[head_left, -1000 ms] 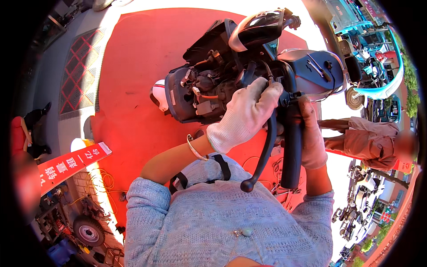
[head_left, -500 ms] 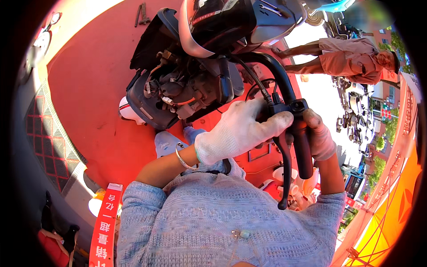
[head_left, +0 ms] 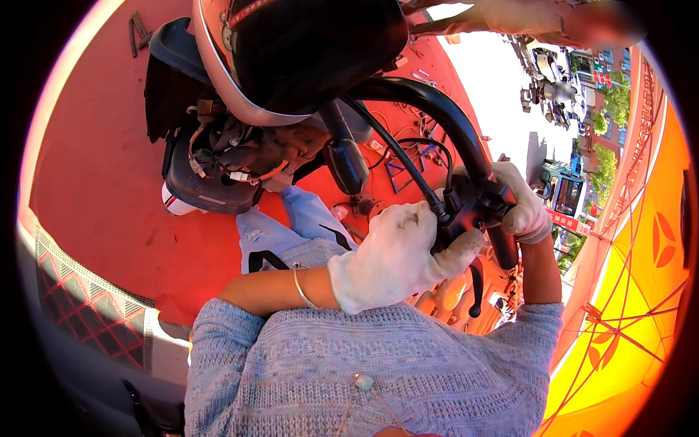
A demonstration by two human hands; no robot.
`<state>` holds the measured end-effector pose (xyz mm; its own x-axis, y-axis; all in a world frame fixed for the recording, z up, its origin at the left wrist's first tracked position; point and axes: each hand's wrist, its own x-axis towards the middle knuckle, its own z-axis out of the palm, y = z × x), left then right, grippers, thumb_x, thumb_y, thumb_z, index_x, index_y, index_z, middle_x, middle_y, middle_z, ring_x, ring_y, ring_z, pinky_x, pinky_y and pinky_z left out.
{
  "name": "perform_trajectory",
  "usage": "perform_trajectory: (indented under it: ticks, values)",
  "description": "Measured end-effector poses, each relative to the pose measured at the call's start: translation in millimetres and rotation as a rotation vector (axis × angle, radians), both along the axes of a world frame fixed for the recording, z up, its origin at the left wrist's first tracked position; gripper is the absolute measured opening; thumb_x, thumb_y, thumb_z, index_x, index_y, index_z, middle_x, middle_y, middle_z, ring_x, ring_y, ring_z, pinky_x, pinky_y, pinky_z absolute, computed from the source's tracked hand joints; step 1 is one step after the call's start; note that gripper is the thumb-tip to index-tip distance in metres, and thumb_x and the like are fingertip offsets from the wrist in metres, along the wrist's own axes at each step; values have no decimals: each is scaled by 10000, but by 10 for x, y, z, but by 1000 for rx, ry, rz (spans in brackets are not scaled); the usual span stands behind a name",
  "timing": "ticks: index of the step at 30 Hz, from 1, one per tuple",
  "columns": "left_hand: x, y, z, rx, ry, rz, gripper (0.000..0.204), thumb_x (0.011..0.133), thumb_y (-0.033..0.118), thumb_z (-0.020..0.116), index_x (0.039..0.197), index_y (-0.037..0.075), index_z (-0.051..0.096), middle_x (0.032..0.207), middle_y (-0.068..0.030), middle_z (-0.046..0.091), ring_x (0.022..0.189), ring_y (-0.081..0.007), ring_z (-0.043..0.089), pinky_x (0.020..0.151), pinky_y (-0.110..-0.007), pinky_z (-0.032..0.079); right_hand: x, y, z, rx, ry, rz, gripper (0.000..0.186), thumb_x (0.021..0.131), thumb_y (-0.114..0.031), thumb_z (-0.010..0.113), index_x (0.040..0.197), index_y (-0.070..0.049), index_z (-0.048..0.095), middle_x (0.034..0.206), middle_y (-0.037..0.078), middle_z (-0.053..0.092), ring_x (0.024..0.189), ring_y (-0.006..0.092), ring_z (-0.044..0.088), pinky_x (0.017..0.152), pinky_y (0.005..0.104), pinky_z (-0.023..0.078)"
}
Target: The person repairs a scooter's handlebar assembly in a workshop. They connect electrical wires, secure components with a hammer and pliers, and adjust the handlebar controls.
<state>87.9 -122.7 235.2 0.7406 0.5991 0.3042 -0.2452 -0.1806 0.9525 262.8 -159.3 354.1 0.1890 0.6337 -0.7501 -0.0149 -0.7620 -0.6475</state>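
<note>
Both my hands wear white work gloves with grey smudges. Fingers of my left hand (head_left: 400, 255) are closed around the black brake lever bracket (head_left: 462, 222), its thumb lying across the front. Below the thumb hangs the lever (head_left: 477, 288), with its rounded tip pointing down toward me. My right hand (head_left: 523, 205) wraps the bracket's other side and the bar beside it; its far fingers are hidden. A black grip (head_left: 504, 247) sticks out beneath that hand. From the bracket, a black cable (head_left: 389, 146) runs up beside the curved black handlebar (head_left: 444, 109).
At the upper left stands a partly stripped scooter (head_left: 207, 197) with exposed wiring (head_left: 233, 156) and a black front panel (head_left: 313, 58). Tools and cables (head_left: 422, 156) lie on the red floor beyond. A person (head_left: 502, 18) stands at the top right; an orange canopy (head_left: 626, 306) is at right.
The view has shifted, with the scooter now farther left in it. My right hand has moved up around the bracket. The lever has turned, and less of it shows below my left thumb.
</note>
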Motion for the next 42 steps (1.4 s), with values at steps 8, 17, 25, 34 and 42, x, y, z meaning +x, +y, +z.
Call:
perform_trajectory:
  ticks: [8,17,25,34,42]
  values:
    - [78,72,20,-145,-132,49,446,752,370,737,638,20,485,532,-92,496,425,-228,540,394,-338,454,57,-95,-139,85,0,-21,943,418,-476,797,1121,110,570,1043,132,622,943,209,602,860,321,464]
    - [104,149,30,-187,-285,75,475,706,134,806,621,45,347,581,-57,450,401,-152,403,358,-273,320,63,-28,-23,-135,-173,56,932,362,-449,781,1077,115,583,997,121,631,886,180,605,814,286,478]
    - [138,195,40,-112,-278,136,471,695,179,808,586,39,372,564,-58,424,388,-163,408,349,-295,334,-15,-21,3,-101,-210,-52,904,370,-433,767,1068,113,590,940,97,621,865,169,593,815,286,472]
    - [68,309,72,8,-196,17,382,711,183,791,621,17,458,567,-65,425,419,-197,404,373,-318,341,-115,-245,132,58,-483,-9,966,568,-601,800,1141,135,550,1060,162,619,952,215,599,846,340,473]
    - [90,266,4,11,-226,-32,350,727,195,784,669,-6,503,584,-88,451,430,-203,413,386,-322,365,-165,-294,175,180,-808,336,739,747,-470,705,1181,104,534,1006,190,637,888,241,632,793,338,485]
